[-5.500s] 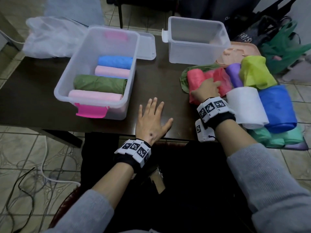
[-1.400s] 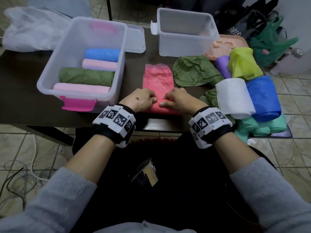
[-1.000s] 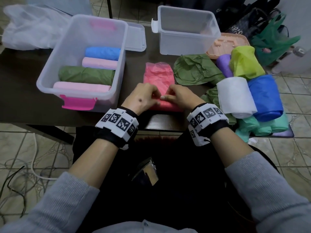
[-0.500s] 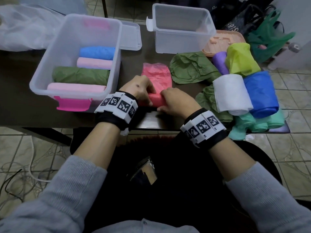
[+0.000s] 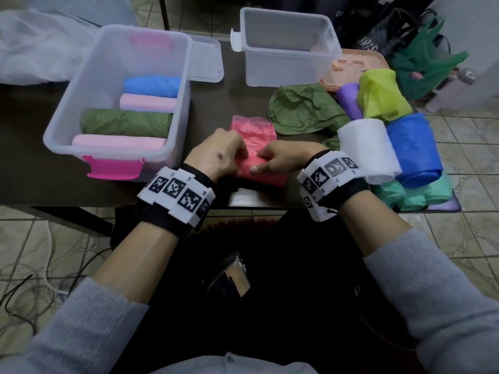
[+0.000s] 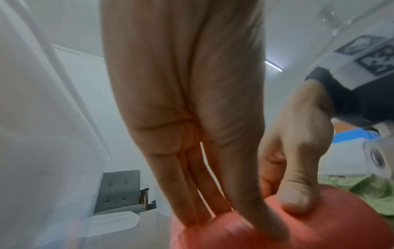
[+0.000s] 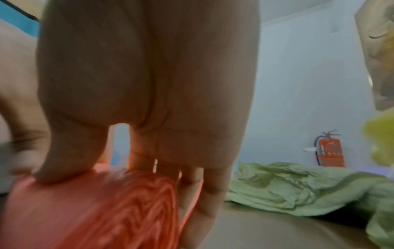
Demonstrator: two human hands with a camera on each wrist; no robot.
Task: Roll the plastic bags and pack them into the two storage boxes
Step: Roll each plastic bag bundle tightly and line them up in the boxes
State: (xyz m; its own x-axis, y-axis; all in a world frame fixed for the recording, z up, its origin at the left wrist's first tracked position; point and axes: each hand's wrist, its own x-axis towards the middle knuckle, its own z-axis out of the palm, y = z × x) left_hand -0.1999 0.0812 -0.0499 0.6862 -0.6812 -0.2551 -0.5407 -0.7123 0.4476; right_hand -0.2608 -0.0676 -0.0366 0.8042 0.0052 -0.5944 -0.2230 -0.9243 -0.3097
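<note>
A red plastic bag [image 5: 253,129] lies on the dark table [image 5: 32,184] near its front edge, its near end wound into a thick roll [image 5: 268,177]. My left hand [image 5: 220,156] and right hand [image 5: 279,161] both grip that roll, fingers curled over the far side and thumbs on the near side. In the left wrist view my left hand [image 6: 224,215] and the right hand's thumb [image 6: 294,200] press the red roll [image 6: 330,227]. The right wrist view shows my right hand [image 7: 149,168] on the roll's spiral end [image 7: 132,210]. The left storage box [image 5: 81,85] holds several rolled bags. The right storage box [image 5: 286,17] is empty.
Loose bags are heaped at the right: a crumpled green one [image 5: 302,109], white [image 5: 367,147], blue [image 5: 413,149], yellow-green [image 5: 380,95], purple [image 5: 348,99] and teal [image 5: 413,193]. A clear lid [image 5: 205,60] and a peach lid [image 5: 353,64] lie behind. A white bag [image 5: 35,49] sits far left.
The red bag was pulled from the heap and laid flat. Both hands have since rolled it away from me; the roll is thicker and the flat part shorter.
</note>
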